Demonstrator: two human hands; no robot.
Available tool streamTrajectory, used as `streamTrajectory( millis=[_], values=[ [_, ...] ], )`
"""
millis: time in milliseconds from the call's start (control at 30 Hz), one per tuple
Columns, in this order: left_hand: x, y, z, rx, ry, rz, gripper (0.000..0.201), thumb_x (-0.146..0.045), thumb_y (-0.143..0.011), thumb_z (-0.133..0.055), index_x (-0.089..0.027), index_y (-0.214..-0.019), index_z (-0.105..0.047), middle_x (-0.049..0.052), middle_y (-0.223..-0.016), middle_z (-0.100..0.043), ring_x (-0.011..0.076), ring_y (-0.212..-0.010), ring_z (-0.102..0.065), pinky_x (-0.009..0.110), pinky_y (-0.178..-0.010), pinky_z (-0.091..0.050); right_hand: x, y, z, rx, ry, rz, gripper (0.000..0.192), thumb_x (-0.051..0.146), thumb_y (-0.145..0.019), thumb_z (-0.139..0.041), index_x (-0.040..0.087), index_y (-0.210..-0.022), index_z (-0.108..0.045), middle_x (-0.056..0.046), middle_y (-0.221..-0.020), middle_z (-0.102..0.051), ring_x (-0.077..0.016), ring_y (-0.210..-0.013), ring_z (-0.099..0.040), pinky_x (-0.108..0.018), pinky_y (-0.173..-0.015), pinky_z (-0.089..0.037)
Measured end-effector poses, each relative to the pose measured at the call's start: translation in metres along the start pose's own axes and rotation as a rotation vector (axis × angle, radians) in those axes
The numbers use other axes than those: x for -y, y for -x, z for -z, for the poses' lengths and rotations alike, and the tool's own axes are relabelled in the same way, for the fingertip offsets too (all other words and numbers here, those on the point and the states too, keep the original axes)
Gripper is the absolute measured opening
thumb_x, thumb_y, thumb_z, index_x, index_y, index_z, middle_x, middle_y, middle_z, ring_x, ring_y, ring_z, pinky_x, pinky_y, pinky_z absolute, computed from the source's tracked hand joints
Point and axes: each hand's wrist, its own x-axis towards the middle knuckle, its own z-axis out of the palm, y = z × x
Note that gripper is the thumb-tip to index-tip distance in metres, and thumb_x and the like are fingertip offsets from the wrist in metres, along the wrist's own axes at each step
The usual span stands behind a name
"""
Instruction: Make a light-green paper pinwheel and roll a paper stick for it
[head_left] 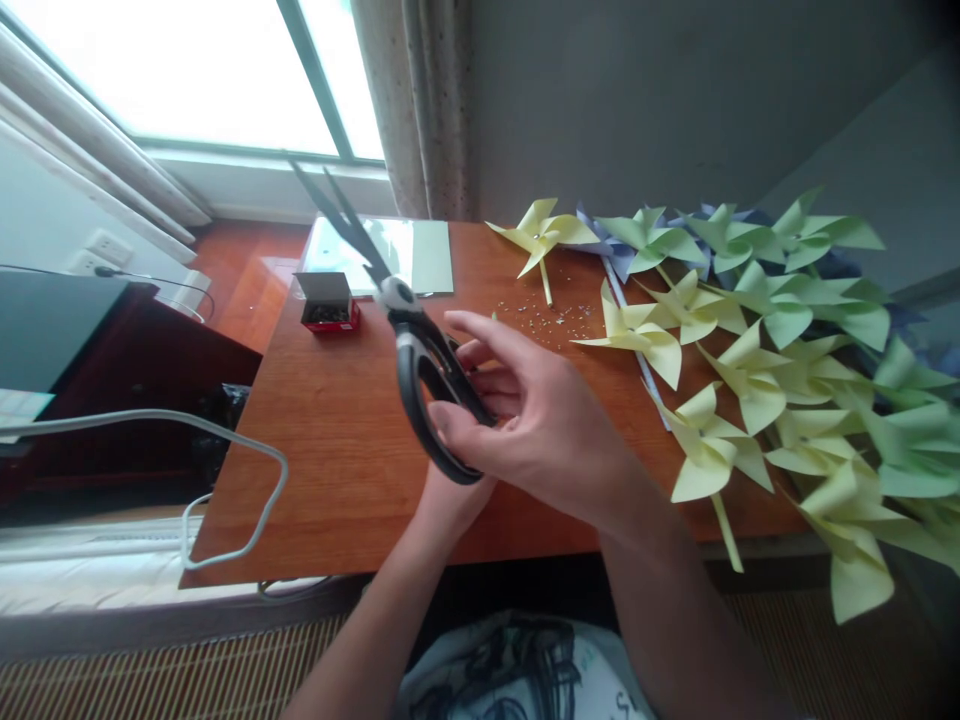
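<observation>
Black-and-white scissors are in my right hand, which is raised over the desk. My right thumb passes through a handle loop, and the fingers curl behind the other side. The blades stand slightly apart and point up and to the left. My left hand is behind and below the right one; its fingers are hidden, so what it holds or touches does not show. A yellow paper pinwheel on a paper stick lies right of my hands. Another yellow pinwheel lies farther back.
Many green pinwheels, with yellow and purple ones, cover the desk's right side. Tiny paper scraps litter the wooden desk. A small open red box and pale paper sheets sit back left. A white cable loops over the left edge.
</observation>
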Motion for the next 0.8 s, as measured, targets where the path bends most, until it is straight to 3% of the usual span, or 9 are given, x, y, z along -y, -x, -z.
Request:
streamTrajectory(
  millis=[100, 233, 367, 500, 633, 800],
  values=[
    [-0.010, 0.000, 0.012, 0.076, -0.049, -0.053, 0.021, -0.036, -0.077, -0.082, -0.018, -0.083, -0.073, 0.004, -0.084, -0.074, 0.0215, -0.081, -0.069, 0.029, -0.073, -0.057, -0.015, 0.025, 0.028, 0.004, -0.380, -0.056, 0.050, 0.036, -0.084, -0.079, 0.024, -0.129, -0.062, -0.006, -0.111, -0.070, -0.0211, -0.097, -0.071, -0.034, -0.087, -0.060],
    [-0.017, 0.000, 0.025, 0.094, 0.004, 0.027, 0.016, -0.028, -0.082, -0.081, -0.018, -0.090, -0.071, 0.004, -0.093, -0.077, 0.0172, -0.085, -0.071, 0.026, -0.077, -0.059, -0.046, 0.059, 0.052, -0.013, -0.589, -0.133, 0.060, 0.062, -0.075, -0.081, 0.030, -0.124, -0.067, -0.005, -0.106, -0.067, -0.0190, -0.084, -0.064, -0.032, -0.076, -0.056],
    [-0.019, -0.003, 0.029, 0.121, 0.026, 0.053, 0.012, -0.026, -0.086, -0.078, -0.018, -0.092, -0.071, 0.005, -0.099, -0.078, 0.0157, -0.088, -0.072, 0.024, -0.078, -0.059, -0.075, 0.088, 0.066, 0.057, -0.653, -0.260, 0.071, 0.072, -0.071, -0.078, 0.032, -0.127, -0.066, -0.007, -0.105, -0.067, -0.0201, -0.078, -0.061, -0.034, -0.070, -0.052],
    [-0.021, -0.006, 0.029, 0.104, 0.044, 0.058, 0.012, -0.024, -0.085, -0.079, -0.018, -0.091, -0.071, 0.005, -0.100, -0.079, 0.0156, -0.089, -0.073, 0.023, -0.077, -0.060, -0.086, 0.114, 0.075, 0.132, -0.647, -0.419, 0.077, 0.069, -0.067, -0.083, 0.031, -0.131, -0.064, -0.008, -0.102, -0.068, -0.0192, -0.079, -0.061, -0.033, -0.072, -0.051],
    [-0.022, -0.006, 0.027, 0.071, 0.083, 0.087, 0.014, -0.023, -0.084, -0.080, -0.017, -0.091, -0.070, 0.006, -0.102, -0.079, 0.0154, -0.089, -0.073, 0.022, -0.076, -0.060, -0.085, 0.118, 0.068, -0.051, -0.596, -0.489, 0.065, 0.055, -0.071, -0.088, 0.029, -0.126, -0.067, -0.008, -0.102, -0.069, -0.0173, -0.080, -0.064, -0.030, -0.071, -0.053],
    [-0.020, -0.003, 0.023, 0.084, 0.114, 0.156, 0.015, -0.023, -0.083, -0.081, -0.016, -0.092, -0.070, 0.008, -0.102, -0.079, 0.0166, -0.090, -0.074, 0.023, -0.077, -0.061, -0.089, 0.093, 0.043, -0.295, -0.573, -0.380, 0.051, 0.037, -0.077, -0.088, 0.028, -0.123, -0.069, -0.008, -0.112, -0.076, -0.0168, -0.085, -0.068, -0.032, -0.082, -0.057]
  ],
)
